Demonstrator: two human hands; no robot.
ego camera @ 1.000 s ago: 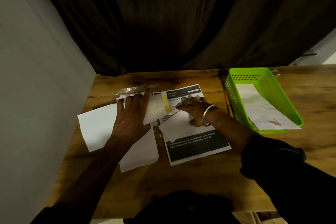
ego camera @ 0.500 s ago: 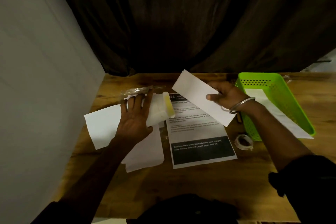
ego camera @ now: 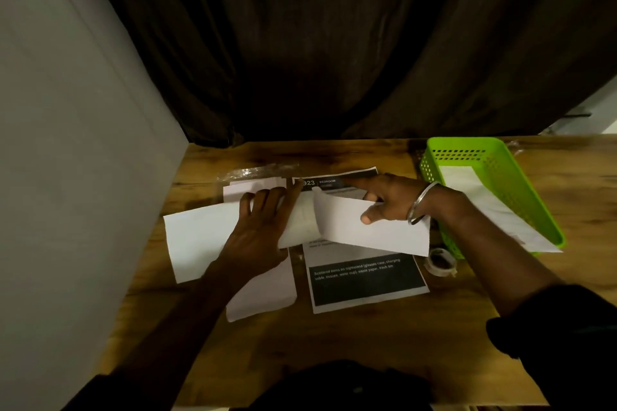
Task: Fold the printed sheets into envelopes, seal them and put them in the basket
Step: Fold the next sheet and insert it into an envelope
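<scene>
My left hand (ego camera: 262, 230) lies flat, fingers straight, pressing on a white envelope (ego camera: 200, 242) whose open mouth (ego camera: 300, 223) faces right. My right hand (ego camera: 392, 202) pinches a folded white sheet (ego camera: 370, 233), thumb on top, index finger stretched out. The sheet's left end meets the envelope's mouth. Beneath them a printed sheet (ego camera: 365, 284) with a dark block lies flat on the wooden table (ego camera: 334, 344). The green basket (ego camera: 467, 145) stands at the right with a white envelope (ego camera: 484, 207) inside it.
A roll of clear tape (ego camera: 440, 262) sits between the printed sheet and the basket. More white envelopes (ego camera: 252, 187) and crinkled plastic wrap (ego camera: 253, 173) lie behind my left hand. Another white paper (ego camera: 263, 297) lies under my left wrist. Wall at left, dark curtain behind.
My right hand lifted the folded sheet off the printed sheet, raised it, then brought it down and left to the envelope's mouth. My left hand stayed on the envelope.
</scene>
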